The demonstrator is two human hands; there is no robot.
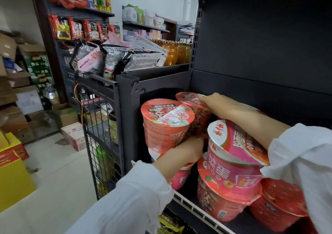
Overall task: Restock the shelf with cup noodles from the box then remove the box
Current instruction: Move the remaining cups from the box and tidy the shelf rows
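Note:
Several cup noodles stand stacked on the dark shelf (194, 206). My left hand (186, 152) grips the lower side of a red cup (165, 126) on top of the left stack, over a pink cup (179, 179). My right hand (222, 105) reaches across from the right, its fingers curled over the lid rim of a second red cup (190, 98) just behind the first. Under my right forearm a pink cup (233, 162) lies tilted on a red bowl (221, 202). Another red bowl (278, 208) sits at the right.
A wire side rack (100, 126) hangs on the shelf's left end, with noodle packets (115, 59) on top. A yellow box (12, 176) and cardboard boxes (73, 135) stand on the floor at the left. More stocked shelves line the back wall.

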